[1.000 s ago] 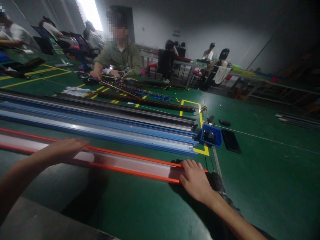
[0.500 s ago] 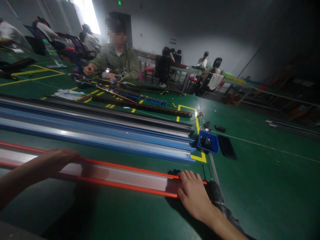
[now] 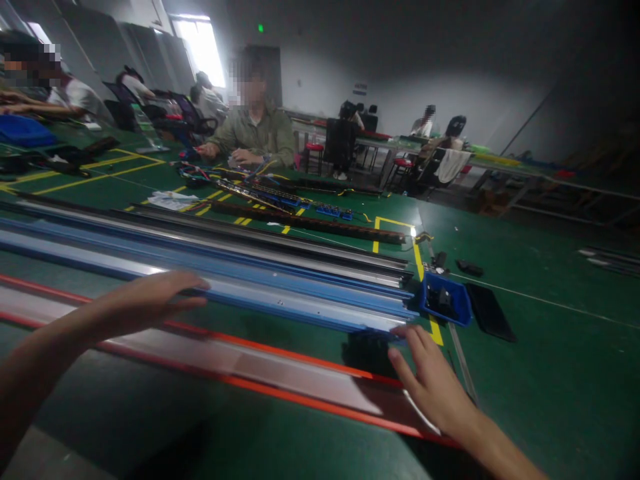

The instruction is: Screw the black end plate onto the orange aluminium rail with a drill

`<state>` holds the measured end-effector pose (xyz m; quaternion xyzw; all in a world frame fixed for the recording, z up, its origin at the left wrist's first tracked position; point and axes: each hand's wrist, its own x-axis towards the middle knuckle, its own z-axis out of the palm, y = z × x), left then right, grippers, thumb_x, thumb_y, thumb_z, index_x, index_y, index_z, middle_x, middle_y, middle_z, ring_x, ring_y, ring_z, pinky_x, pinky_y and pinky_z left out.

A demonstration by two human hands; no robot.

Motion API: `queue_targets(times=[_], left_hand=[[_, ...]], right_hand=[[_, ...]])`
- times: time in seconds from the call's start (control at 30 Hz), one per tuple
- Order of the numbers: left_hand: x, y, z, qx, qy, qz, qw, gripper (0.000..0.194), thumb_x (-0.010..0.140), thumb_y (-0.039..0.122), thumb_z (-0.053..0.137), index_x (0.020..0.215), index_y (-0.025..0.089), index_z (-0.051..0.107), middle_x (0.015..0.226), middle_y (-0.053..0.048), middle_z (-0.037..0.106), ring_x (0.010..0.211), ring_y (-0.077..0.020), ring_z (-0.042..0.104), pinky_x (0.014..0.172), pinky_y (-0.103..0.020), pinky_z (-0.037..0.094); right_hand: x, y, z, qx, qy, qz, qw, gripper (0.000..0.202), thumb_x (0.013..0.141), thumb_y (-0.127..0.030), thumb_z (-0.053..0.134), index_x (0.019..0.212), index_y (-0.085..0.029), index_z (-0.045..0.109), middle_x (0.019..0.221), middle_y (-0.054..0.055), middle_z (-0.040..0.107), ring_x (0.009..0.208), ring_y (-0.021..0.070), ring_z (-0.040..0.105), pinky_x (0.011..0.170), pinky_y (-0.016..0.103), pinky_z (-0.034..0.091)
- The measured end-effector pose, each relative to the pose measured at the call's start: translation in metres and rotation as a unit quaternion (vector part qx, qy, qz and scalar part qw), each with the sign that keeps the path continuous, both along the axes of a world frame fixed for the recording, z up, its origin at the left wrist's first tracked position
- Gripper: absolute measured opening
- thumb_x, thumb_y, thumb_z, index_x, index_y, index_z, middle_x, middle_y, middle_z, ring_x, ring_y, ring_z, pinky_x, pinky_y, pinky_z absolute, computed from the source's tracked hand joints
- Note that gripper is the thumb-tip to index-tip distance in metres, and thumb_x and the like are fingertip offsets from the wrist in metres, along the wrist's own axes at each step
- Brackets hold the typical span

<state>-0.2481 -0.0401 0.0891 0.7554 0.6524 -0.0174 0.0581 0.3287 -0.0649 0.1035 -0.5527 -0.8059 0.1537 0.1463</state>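
A long orange-edged channel (image 3: 300,380) lies slantwise across the green table (image 3: 280,440). Just beyond it are long blue profiles (image 3: 240,293). My left hand (image 3: 155,293) is raised over the gap between the channel and the blue profiles, its fingers stretched out and a little apart, holding nothing. My right hand (image 3: 425,373) is above the right end of the channel, with thumb and fingers spread; its fingertips are at the right end of the nearest blue profile. Whether they touch it I cannot tell.
A blue bin (image 3: 445,300) with black parts stands right of the profiles, beside a black flat device (image 3: 490,312). Black profiles (image 3: 280,243) and wiring (image 3: 260,190) lie farther back. Across the table sits a person in a green jacket (image 3: 260,137).
Both hands have come off the orange-edged channel and moved forward towards the blue profiles. Their fingers have opened out. The view has shifted left.
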Motion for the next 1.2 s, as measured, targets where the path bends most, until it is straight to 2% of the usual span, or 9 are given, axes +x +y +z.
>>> queue_targets(times=[0.07,0.13,0.2,0.27,0.37,0.5,0.7,0.97,1.2], left_hand=[[0.019,0.037,0.020,0.044,-0.023,-0.042,0.998,0.059,0.101,0.061,0.037,0.130,0.022,0.072,0.138,-0.007,0.071,0.129,-0.0265,0.063,0.116,-0.043,0.045],[0.036,0.080,0.029,0.095,-0.003,-0.077,0.992,0.063,0.105,0.052,0.027,0.133,0.013,0.069,0.139,-0.014,0.070,0.131,-0.0272,0.061,0.119,-0.044,0.041],[0.049,0.121,0.025,0.118,0.035,-0.084,0.989,0.062,0.107,0.044,0.023,0.137,0.012,0.066,0.142,-0.016,0.067,0.135,-0.0274,0.058,0.120,-0.043,0.039],[0.056,0.155,0.015,0.095,0.064,-0.069,0.991,0.061,0.108,0.041,0.022,0.147,0.013,0.058,0.151,-0.016,0.060,0.139,-0.0275,0.054,0.118,-0.042,0.041],[0.061,0.185,0.001,0.077,0.075,-0.075,0.991,0.057,0.108,0.040,0.028,0.148,0.016,0.060,0.149,-0.016,0.062,0.135,-0.0271,0.058,0.112,-0.038,0.046],[0.061,0.196,-0.007,0.067,0.096,-0.079,0.990,0.054,0.108,0.039,0.031,0.147,0.021,0.062,0.143,-0.016,0.061,0.116,-0.0255,0.069,0.101,-0.035,0.052],[0.055,0.202,-0.012,0.071,0.116,-0.079,0.988,0.049,0.107,0.038,0.036,0.144,0.024,0.065,0.141,-0.014,0.057,0.116,-0.0241,0.067,0.100,-0.033,0.053],[0.054,0.204,-0.024,0.097,0.129,-0.054,0.985,0.040,0.105,0.033,0.039,0.126,0.024,0.073,0.143,-0.012,0.057,0.119,-0.0248,0.065,0.094,-0.034,0.056],[0.055,0.221,-0.028,0.107,0.131,-0.041,0.985,0.039,0.104,0.030,0.039,0.118,0.022,0.075,0.144,-0.011,0.057,0.116,-0.0224,0.068,0.097,-0.033,0.056]], right_hand=[[0.001,0.040,0.008,0.061,-0.042,-0.002,0.997,0.040,0.107,-0.041,0.039,0.130,-0.016,0.060,0.131,0.020,0.064,0.123,0.0354,0.058,0.109,0.050,0.045],[-0.001,0.086,0.013,0.110,-0.085,-0.015,0.990,0.043,0.106,-0.038,0.041,0.136,-0.013,0.058,0.136,0.022,0.062,0.128,0.0373,0.055,0.113,0.050,0.041],[-0.007,0.130,0.015,0.127,-0.113,-0.023,0.985,0.049,0.107,-0.036,0.040,0.144,-0.008,0.052,0.145,0.024,0.058,0.137,0.0365,0.050,0.117,0.048,0.038],[-0.013,0.168,0.013,0.119,-0.143,-0.030,0.982,0.055,0.107,-0.036,0.040,0.152,-0.003,0.045,0.156,0.024,0.051,0.144,0.0358,0.045,0.120,0.046,0.034],[-0.020,0.209,0.004,0.104,-0.151,-0.043,0.982,0.058,0.110,-0.034,0.036,0.158,-0.002,0.039,0.166,0.022,0.041,0.155,0.0340,0.035,0.125,0.045,0.029],[-0.018,0.241,-0.014,0.065,-0.163,-0.057,0.983,0.061,0.112,-0.039,0.032,0.162,-0.004,0.037,0.170,0.018,0.037,0.160,0.0324,0.028,0.129,0.046,0.024],[-0.007,0.264,-0.037,0.006,-0.181,-0.067,0.981,0.065,0.111,-0.051,0.028,0.159,-0.010,0.045,0.168,0.016,0.041,0.161,0.0334,0.028,0.129,0.051,0.025],[-0.002,0.270,-0.038,-0.003,-0.182,-0.051,0.982,0.061,0.110,-0.052,0.031,0.152,-0.012,0.051,0.163,0.018,0.048,0.154,0.0354,0.039,0.125,0.051,0.029],[-0.003,0.273,-0.034,0.004,-0.178,-0.057,0.982,0.056,0.110,-0.051,0.032,0.141,-0.012,0.059,0.154,0.020,0.057,0.146,0.0360,0.048,0.118,0.050,0.036]])
